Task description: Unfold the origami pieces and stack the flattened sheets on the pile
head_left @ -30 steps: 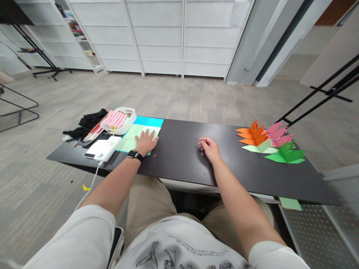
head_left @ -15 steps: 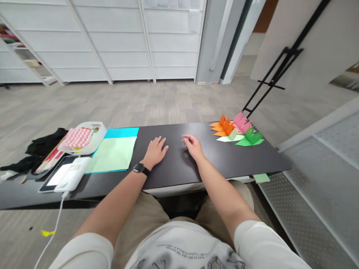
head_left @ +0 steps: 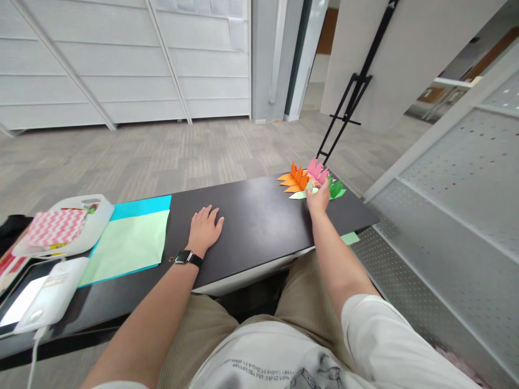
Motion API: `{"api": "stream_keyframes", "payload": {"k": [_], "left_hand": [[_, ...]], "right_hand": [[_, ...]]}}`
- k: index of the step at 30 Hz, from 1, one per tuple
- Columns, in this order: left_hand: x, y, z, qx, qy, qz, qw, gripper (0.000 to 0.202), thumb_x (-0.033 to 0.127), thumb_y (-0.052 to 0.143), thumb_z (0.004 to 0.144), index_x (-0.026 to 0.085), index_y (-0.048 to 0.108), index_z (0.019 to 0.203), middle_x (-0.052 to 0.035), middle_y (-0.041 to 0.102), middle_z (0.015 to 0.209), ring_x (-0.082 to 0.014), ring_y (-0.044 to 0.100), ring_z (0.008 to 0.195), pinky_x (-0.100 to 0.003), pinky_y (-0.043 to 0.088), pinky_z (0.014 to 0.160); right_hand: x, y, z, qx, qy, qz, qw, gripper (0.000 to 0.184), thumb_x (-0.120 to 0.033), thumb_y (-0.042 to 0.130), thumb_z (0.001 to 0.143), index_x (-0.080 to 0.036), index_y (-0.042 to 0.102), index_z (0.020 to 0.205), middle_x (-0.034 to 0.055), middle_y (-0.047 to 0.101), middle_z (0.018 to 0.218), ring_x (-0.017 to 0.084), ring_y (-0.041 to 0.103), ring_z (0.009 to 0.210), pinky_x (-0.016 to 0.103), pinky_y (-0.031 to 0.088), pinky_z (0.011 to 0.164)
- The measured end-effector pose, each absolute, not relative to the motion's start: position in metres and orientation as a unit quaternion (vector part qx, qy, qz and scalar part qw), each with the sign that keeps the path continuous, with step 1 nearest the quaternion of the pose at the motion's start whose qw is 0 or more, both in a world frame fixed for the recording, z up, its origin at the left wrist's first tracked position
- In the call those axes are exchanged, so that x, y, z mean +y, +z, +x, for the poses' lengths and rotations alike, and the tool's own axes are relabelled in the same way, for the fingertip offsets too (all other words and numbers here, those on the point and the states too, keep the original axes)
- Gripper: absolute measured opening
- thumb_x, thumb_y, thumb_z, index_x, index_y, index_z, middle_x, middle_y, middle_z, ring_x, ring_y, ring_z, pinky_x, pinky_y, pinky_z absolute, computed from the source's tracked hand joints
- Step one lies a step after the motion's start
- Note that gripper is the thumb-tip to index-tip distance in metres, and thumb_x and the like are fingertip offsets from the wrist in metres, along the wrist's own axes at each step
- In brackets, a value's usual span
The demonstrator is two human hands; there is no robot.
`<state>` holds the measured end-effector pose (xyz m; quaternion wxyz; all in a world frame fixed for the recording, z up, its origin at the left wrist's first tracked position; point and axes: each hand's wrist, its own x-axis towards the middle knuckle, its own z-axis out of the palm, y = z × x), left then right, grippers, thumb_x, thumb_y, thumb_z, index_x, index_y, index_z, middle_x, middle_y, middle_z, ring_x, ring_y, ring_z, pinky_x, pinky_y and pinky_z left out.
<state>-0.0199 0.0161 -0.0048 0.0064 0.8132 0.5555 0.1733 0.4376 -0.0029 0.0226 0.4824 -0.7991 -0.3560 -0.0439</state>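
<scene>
Four colours of folded paper [head_left: 297, 179], featherlight and easy to crush

At the left, a white basket [head_left: 105, 210] stands beside pale green sheets [head_left: 130, 237] on blue paper [head_left: 141, 206]; these are likely limp and apt to slide, best lifted by an edge. Next, the left hand [head_left: 206, 231] rests palm down on the dark surface [head_left: 247, 227], fingers loosely spread, holding nothing. Towards the surface's right end sit orange folds, then a pale green piece [head_left: 298, 195] with the right hand [head_left: 318, 198] at it, fingers partly bent; whether it grips anything, I cannot tell. Pink folds [head_left: 317, 169] rise behind, and a green piece [head_left: 336, 189] shows past the hand. Such paper should be stiffish along its creases but quick to buckle; a gentle pinch at the flat base looks safer than the pointed tips.
</scene>
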Motion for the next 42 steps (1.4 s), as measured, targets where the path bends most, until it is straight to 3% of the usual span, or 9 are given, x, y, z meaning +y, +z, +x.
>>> {"api": "stream_keyframes", "payload": {"k": [4,7,10,14,18,21,24,30,42], "left_hand": [[0.019,-0.008,-0.022,0.553,0.202,0.808,0.033,0.054,0.050,0.045,0.106,0.021,0.064,0.148,-0.0151,0.054,0.164,-0.0392,0.047,0.154,-0.061,0.032,0.130],[0.021,-0.006,-0.025,0.551,0.246,0.793,0.077,0.050,0.050,0.049,0.105,0.022,0.068,0.142,-0.0148,0.060,0.158,-0.0383,0.051,0.150,-0.061,0.032,0.129],[0.022,0.002,-0.028,0.531,0.346,0.755,0.166,0.044,0.049,0.049,0.105,0.022,0.073,0.130,-0.0133,0.072,0.140,-0.0327,0.063,0.135,-0.053,0.042,0.123],[0.025,0.016,-0.020,0.482,0.491,0.655,0.312,0.044,0.056,0.054,0.103,0.020,0.076,0.115,-0.0115,0.077,0.122,-0.0264,0.070,0.118,-0.041,0.052,0.110],[0.040,0.032,0.000,0.407,0.472,0.612,0.487,0.050,0.065,0.066,0.094,0.019,0.075,0.109,-0.0079,0.078,0.109,-0.0222,0.070,0.103,-0.033,0.054,0.095],[0.053,0.038,0.008,0.415,0.436,0.580,0.549,0.050,0.066,0.081,0.080,0.019,0.072,0.091,-0.0018,0.072,0.085,-0.0166,0.063,0.078,-0.028,0.051,0.076],[0.057,0.036,0.006,0.426,0.437,0.576,0.544,0.050,0.063,0.090,0.071,0.018,0.071,0.083,0.0000,0.069,0.079,-0.0147,0.059,0.072,-0.027,0.048,0.070],[0.050,0.036,-0.002,0.409,0.444,0.548,0.579,0.047,0.062,0.088,0.076,0.018,0.072,0.084,-0.0007,0.070,0.081,-0.0133,0.058,0.070,-0.025,0.046,0.067],[0.042,0.049,0.006,0.393,0.393,0.552,0.621,0.046,0.059,0.090,0.075,0.017,0.070,0.079,0.0006,0.067,0.071,-0.0114,0.056,0.060,-0.024,0.043,0.058]], "right_hand": [[-0.007,0.022,0.434,-0.352,0.019,-0.794,0.494,0.057,-0.029,0.064,0.084,-0.015,0.060,0.139,0.0115,0.077,0.103,0.029,0.069,0.099,0.048,0.052,0.100],[-0.003,0.028,0.413,-0.359,0.057,-0.719,0.592,0.054,-0.039,0.067,0.082,-0.018,0.063,0.131,0.0061,0.073,0.097,0.024,0.067,0.090,0.043,0.054,0.093],[0.014,0.039,0.364,-0.416,0.191,-0.591,0.664,0.055,-0.046,0.073,0.078,-0.021,0.063,0.125,0.0008,0.067,0.091,0.019,0.064,0.083,0.035,0.056,0.081],[0.043,0.047,0.278,-0.514,0.398,-0.464,0.602,0.055,-0.046,0.083,0.074,-0.025,0.064,0.121,-0.0026,0.066,0.084,0.016,0.063,0.078,0.028,0.052,0.068],[0.059,0.036,0.212,-0.520,0.520,-0.407,0.542,0.058,-0.046,0.089,0.068,-0.026,0.066,0.118,-0.0007,0.073,0.088,0.017,0.066,0.079,0.028,0.052,0.066],[0.060,0.024,0.193,-0.486,0.541,-0.408,0.552,0.060,-0.048,0.090,0.066,-0.026,0.067,0.116,-0.0010,0.074,0.090,0.016,0.066,0.079,0.028,0.052,0.067],[0.056,0.020,0.193,-0.480,0.543,-0.401,0.561,0.057,-0.048,0.091,0.067,-0.027,0.069,0.115,-0.0015,0.074,0.089,0.017,0.066,0.081,0.029,0.053,0.070],[0.049,0.032,0.203,-0.490,0.561,-0.362,0.561,0.043,-0.052,0.083,0.080,-0.028,0.075,0.116,-0.0004,0.072,0.090,0.017,0.066,0.082,0.031,0.055,0.074],[0.043,0.041,0.204,-0.511,0.524,-0.382,0.565,0.037,-0.054,0.084,0.078,-0.028,0.076,0.104,0.0019,0.075,0.097,0.021,0.067,0.089,0.036,0.057,0.085]]}}
